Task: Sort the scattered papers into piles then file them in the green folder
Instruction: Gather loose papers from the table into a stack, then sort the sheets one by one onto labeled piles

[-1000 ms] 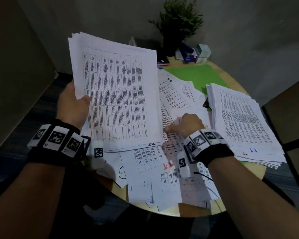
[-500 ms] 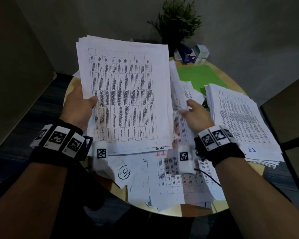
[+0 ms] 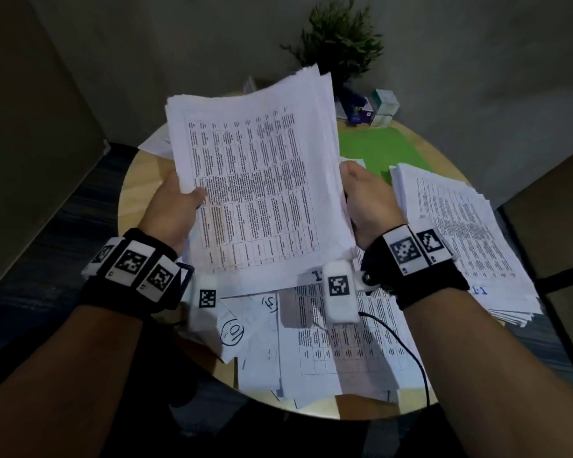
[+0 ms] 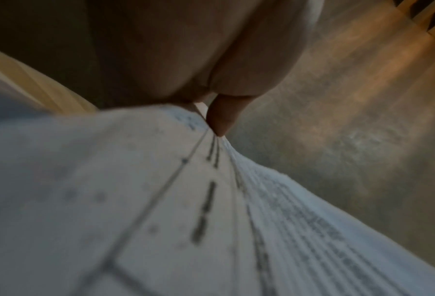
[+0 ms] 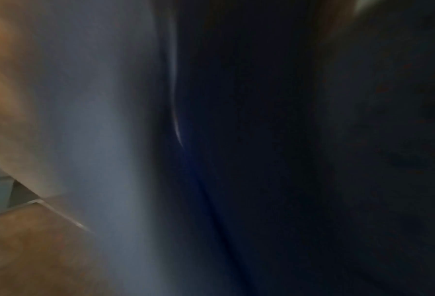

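A thick stack of printed table sheets [image 3: 258, 186] is held up over the round table. My left hand [image 3: 176, 206] grips its left edge, thumb on top; the left wrist view shows the thumb [image 4: 223, 116] pressing the stack's edge [image 4: 160, 200]. My right hand [image 3: 364, 200] holds the stack's right edge, its fingers hidden behind the paper. The green folder [image 3: 381, 150] lies flat at the back of the table, partly covered. A sorted pile [image 3: 457, 233] sits at the right. Loose sheets [image 3: 328, 352] lie scattered near the front edge. The right wrist view is dark and blurred.
A potted plant [image 3: 341, 47] and small boxes [image 3: 377, 107] stand at the table's back edge. The wooden table [image 3: 136, 193] is small and round, with dark floor around it. A black cable [image 3: 404, 345] trails over the loose sheets.
My right hand lifted a sheet off the table and brought it to the stack's right edge. The stack moved right and tilted back over the table centre.
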